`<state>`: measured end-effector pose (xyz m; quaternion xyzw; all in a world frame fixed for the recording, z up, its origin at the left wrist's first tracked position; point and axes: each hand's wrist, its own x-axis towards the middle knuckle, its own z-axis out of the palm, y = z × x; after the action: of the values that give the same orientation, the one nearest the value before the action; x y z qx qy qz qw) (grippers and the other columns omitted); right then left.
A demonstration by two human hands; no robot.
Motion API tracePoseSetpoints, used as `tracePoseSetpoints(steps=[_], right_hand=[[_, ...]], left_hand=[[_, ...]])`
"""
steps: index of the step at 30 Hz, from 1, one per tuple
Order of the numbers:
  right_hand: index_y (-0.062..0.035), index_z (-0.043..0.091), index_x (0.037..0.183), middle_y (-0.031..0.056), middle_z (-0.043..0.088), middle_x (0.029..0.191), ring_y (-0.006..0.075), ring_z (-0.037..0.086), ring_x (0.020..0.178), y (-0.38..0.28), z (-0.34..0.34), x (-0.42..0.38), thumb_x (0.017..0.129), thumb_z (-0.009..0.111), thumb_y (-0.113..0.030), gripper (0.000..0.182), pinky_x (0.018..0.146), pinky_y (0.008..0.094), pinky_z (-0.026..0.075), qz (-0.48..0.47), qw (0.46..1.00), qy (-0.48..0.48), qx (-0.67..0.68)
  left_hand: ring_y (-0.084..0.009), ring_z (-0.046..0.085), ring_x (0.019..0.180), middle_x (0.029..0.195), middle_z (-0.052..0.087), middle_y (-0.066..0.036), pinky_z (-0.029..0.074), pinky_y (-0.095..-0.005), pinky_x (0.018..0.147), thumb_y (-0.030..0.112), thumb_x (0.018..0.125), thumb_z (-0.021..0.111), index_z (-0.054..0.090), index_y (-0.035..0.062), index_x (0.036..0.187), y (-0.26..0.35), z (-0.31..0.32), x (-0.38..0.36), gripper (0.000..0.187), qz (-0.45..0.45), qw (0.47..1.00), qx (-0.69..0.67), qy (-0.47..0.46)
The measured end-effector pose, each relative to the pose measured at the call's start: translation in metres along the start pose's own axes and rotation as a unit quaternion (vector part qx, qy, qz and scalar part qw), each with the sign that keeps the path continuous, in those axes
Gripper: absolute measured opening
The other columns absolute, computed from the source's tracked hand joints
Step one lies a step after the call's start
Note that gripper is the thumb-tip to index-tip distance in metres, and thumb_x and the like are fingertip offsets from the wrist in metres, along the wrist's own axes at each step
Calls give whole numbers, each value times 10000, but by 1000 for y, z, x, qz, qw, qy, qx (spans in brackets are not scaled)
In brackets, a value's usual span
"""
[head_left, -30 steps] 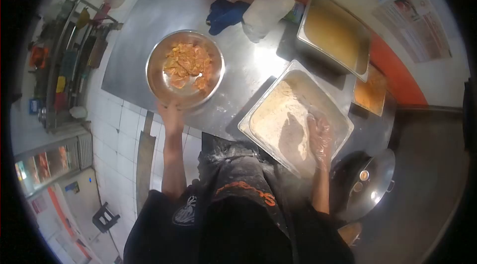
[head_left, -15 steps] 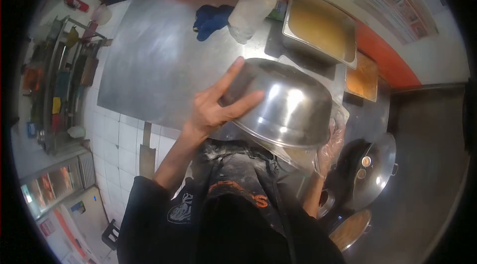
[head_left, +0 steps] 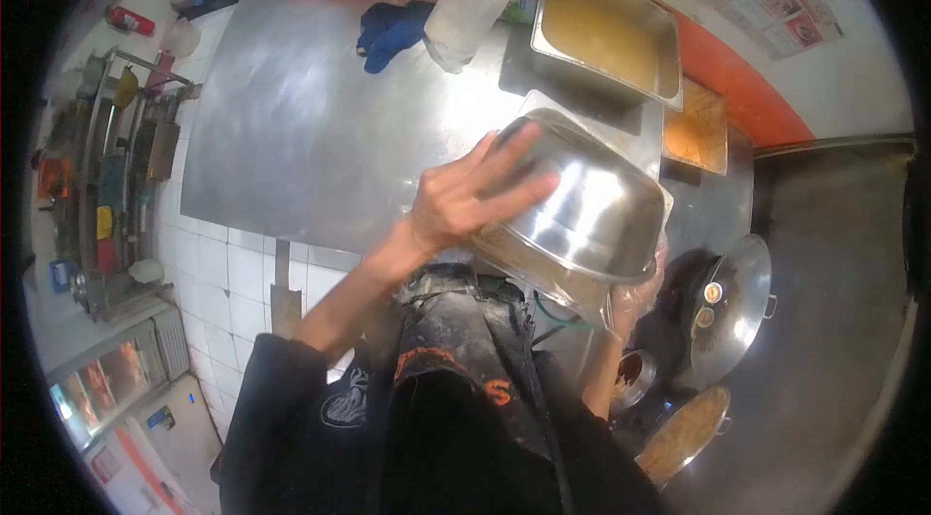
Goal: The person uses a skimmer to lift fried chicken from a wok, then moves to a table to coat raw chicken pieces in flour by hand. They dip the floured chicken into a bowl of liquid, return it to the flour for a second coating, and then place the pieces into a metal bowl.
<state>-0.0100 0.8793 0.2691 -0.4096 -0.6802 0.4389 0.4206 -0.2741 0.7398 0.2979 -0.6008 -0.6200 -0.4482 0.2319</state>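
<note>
A shiny metal bowl (head_left: 592, 200) is tipped over, its rounded outside facing up, above a pale rectangular tray (head_left: 539, 104) on the worktable. My left hand (head_left: 461, 200) is bare and lies on the bowl's left side, fingers spread over the curved metal. At the bowl's right edge, my right hand (head_left: 635, 297) wears a clear plastic glove and holds the rim; its fingers are partly hidden behind the bowl. The bowl's inside is out of sight.
A deep metal pan (head_left: 606, 35) of yellowish contents and a smaller pan (head_left: 696, 132) with orange contents stand along the back. A blue cloth (head_left: 393, 33) lies beside a whitish bag (head_left: 470, 9). At right are a large wok (head_left: 742, 321) and a round pan (head_left: 687, 437).
The bowl has shifted right over the tray and tilted further. My left hand has moved right with it, its fingers now farther across the metal. My right hand stays at the rim.
</note>
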Motion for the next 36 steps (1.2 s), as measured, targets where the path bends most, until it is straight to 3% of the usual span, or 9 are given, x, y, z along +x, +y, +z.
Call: tracePoseSetpoints(steps=[3, 4, 7, 12, 19, 27, 28, 31, 36], right_hand=[[12, 602, 1297, 135, 660, 1218, 202, 607, 1096, -10, 4, -3, 1028, 629, -221, 357, 990, 342, 462, -4, 990, 71, -125], [28, 606, 1275, 123, 672, 1176, 194, 616, 1053, -11, 4, -3, 1029, 623, -208, 341, 953, 324, 476, 23, 983, 111, -147], [34, 610, 1228, 128, 681, 1127, 184, 620, 983, 3, -3, -9, 1022, 622, -132, 266, 910, 318, 495, -99, 984, 81, -124], [-18, 617, 1243, 193, 658, 1223, 251, 657, 1136, -32, 26, 11, 981, 637, -74, 269, 977, 349, 506, -199, 974, -16, -112], [-43, 630, 1252, 206, 648, 1222, 356, 639, 1135, -80, 78, 66, 889, 700, -95, 373, 976, 439, 508, -301, 840, -89, -442], [-82, 619, 1317, 190, 633, 1218, 430, 603, 1140, -52, 122, 59, 816, 749, -136, 521, 1014, 551, 475, -332, 892, -175, -251], [-81, 634, 1204, 180, 650, 1071, 367, 642, 989, -58, 114, 56, 830, 730, -108, 386, 851, 443, 538, -396, 874, -125, -254], [-87, 644, 1199, 165, 659, 1109, 368, 652, 985, -57, 66, 51, 845, 733, -114, 366, 830, 432, 540, -374, 787, -350, -345], [-52, 704, 1098, 103, 690, 914, 284, 678, 860, -58, 62, 59, 920, 701, -149, 203, 749, 380, 533, -202, 886, -248, -335]], left_hand=[[-320, 720, 1112, 1440, 577, -226, 627, -332, 799, 56, 830, 747, 696, 188, 1313, 8, -1, 23, 503, -93, 995, -41, -21], [-293, 762, 894, 1464, 562, -191, 634, -335, 698, -29, 813, 681, 661, 230, 1372, 3, 10, 28, 616, -110, 990, -79, 38], [-298, 761, 871, 1469, 551, -200, 625, -336, 649, -85, 780, 679, 650, 223, 1386, 1, 10, 44, 680, -137, 984, -89, 75], [-371, 580, 1301, 1420, 589, -207, 560, -418, 1002, -177, 731, 581, 582, 100, 1431, 0, -4, 53, 754, -201, 965, -158, 60], [-368, 582, 1309, 1421, 594, -206, 532, -400, 1042, -153, 757, 582, 565, 104, 1454, 13, 2, 47, 743, -273, 931, -241, 23], [-373, 612, 1272, 1425, 589, -210, 554, -396, 1002, -124, 783, 649, 570, 116, 1452, 7, -5, 51, 716, -243, 947, -204, 52], [-372, 614, 1271, 1421, 593, -209, 556, -395, 999, -137, 780, 637, 571, 117, 1451, 6, -6, 50, 721, -234, 953, -185, 61], [-372, 610, 1276, 1418, 595, -208, 562, -392, 990, -173, 772, 602, 575, 123, 1450, 5, -9, 45, 740, -215, 964, -142, 71], [-357, 599, 1300, 1464, 561, -204, 533, -365, 1029, -207, 751, 571, 556, 106, 1468, -2, -17, 37, 783, -225, 964, -124, 72]])
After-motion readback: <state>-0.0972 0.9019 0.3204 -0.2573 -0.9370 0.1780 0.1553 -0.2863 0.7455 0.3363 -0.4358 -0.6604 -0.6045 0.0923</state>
